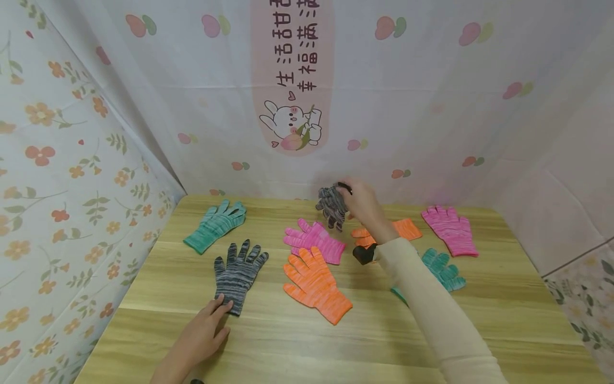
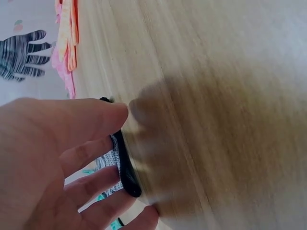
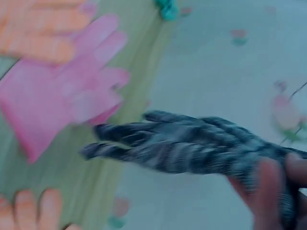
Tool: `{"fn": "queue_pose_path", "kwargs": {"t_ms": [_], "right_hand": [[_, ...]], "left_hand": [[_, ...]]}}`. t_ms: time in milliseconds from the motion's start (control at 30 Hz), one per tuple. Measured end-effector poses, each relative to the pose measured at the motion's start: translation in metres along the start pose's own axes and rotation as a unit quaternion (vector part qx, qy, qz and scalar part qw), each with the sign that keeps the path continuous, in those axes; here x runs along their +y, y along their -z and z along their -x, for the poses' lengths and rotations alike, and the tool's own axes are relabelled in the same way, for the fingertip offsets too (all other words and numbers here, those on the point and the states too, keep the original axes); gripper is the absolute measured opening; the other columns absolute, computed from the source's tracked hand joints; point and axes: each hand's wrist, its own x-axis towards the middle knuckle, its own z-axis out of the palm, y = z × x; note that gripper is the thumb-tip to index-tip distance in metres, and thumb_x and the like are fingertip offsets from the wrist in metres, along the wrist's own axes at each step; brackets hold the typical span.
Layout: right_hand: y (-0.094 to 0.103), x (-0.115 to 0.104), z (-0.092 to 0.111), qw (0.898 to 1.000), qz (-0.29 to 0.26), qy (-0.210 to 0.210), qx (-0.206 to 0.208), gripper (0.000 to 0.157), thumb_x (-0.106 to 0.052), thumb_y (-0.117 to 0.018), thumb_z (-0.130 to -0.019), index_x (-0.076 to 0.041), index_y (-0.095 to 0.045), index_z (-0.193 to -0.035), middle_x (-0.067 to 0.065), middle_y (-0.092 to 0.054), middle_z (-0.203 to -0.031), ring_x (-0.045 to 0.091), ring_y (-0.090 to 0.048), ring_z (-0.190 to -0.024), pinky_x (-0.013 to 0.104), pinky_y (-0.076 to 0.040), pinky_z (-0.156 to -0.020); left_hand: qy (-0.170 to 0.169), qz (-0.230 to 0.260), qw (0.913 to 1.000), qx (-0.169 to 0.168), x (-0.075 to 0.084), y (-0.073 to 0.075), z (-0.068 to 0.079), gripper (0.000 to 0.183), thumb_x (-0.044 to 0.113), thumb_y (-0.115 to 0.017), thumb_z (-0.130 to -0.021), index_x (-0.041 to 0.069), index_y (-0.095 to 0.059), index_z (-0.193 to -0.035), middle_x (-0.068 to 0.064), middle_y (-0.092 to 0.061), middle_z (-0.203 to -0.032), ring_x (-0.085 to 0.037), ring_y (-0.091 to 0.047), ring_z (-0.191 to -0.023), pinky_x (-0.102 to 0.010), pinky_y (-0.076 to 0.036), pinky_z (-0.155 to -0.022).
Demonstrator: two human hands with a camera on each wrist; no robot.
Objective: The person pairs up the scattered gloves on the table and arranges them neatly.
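My right hand (image 1: pixel 362 202) pinches a grey-and-black striped knit glove (image 1: pixel 332 205) by its cuff. This glove hangs with its fingers downward over the table's back edge; in the right wrist view the striped glove (image 3: pixel 192 143) stretches out from my fingertips. Toward the front left, my left hand (image 1: pixel 203 328) touches the cuff of a matching grey-and-black glove (image 1: pixel 238 274) lying flat, its fingers pointing away. The left wrist view catches that cuff's dark edge (image 2: pixel 125 167) beside my loosely bent fingers. An orange glove (image 1: pixel 318 288) lies between the hands, overlapping a pink glove (image 1: pixel 316 240).
A green glove (image 1: pixel 216 224) lies at the back left. Under and beside my right arm are another orange glove (image 1: pixel 408 229) and another green glove (image 1: pixel 443 269), both partly hidden. A second pink glove (image 1: pixel 451 229) lies back right. A patterned cloth (image 1: pixel 422 106) hangs behind the wooden table (image 1: pixel 288 352).
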Motion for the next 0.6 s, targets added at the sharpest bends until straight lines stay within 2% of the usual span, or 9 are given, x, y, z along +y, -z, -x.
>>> {"fn": "queue_pose_path", "kwargs": {"t_ms": [133,233,467,600], "right_hand": [[-0.005,-0.029,0.002,0.998,-0.011,0.011,-0.061,0.033,-0.012,-0.045,-0.098,-0.008,-0.051,-0.13,0.018,-0.055,-0.126,0.027,-0.063,-0.064,0.025,-0.052,-0.049],[-0.019,-0.045,0.003,0.996,-0.031,0.016,-0.086,0.03,-0.013,-0.046,-0.098,-0.005,-0.052,-0.127,0.018,-0.058,-0.123,0.023,-0.066,-0.074,0.024,-0.054,-0.056],[-0.061,-0.076,0.003,0.989,-0.089,0.033,-0.113,0.025,-0.018,-0.05,-0.096,-0.006,-0.058,-0.117,0.014,-0.066,-0.109,0.023,-0.068,-0.071,0.025,-0.055,-0.06],[-0.088,-0.093,0.008,0.987,-0.1,0.036,-0.119,0.023,-0.022,-0.049,-0.097,-0.009,-0.058,-0.114,0.01,-0.067,-0.106,0.023,-0.067,-0.072,0.022,-0.051,-0.057]], "left_hand": [[0.015,-0.005,0.9999,-0.006,0.002,0.0,0.0,0.048,0.016,-0.066,-0.084,0.002,-0.054,-0.128,-0.025,-0.044,-0.137,-0.042,-0.045,-0.123,-0.053,-0.041,-0.098],[0.022,-0.009,0.9997,-0.007,0.003,0.0,0.0,0.047,0.017,-0.065,-0.085,0.002,-0.054,-0.128,-0.025,-0.044,-0.138,-0.043,-0.043,-0.125,-0.053,-0.04,-0.099],[0.02,-0.005,0.9998,0.003,0.004,-0.001,0.002,0.046,0.016,-0.064,-0.086,0.002,-0.054,-0.128,-0.024,-0.044,-0.138,-0.043,-0.042,-0.126,-0.053,-0.04,-0.099],[0.019,-0.002,0.9998,0.005,0.002,-0.002,0.003,0.046,0.016,-0.064,-0.085,0.002,-0.055,-0.128,-0.024,-0.044,-0.138,-0.043,-0.042,-0.125,-0.053,-0.04,-0.099]]}}
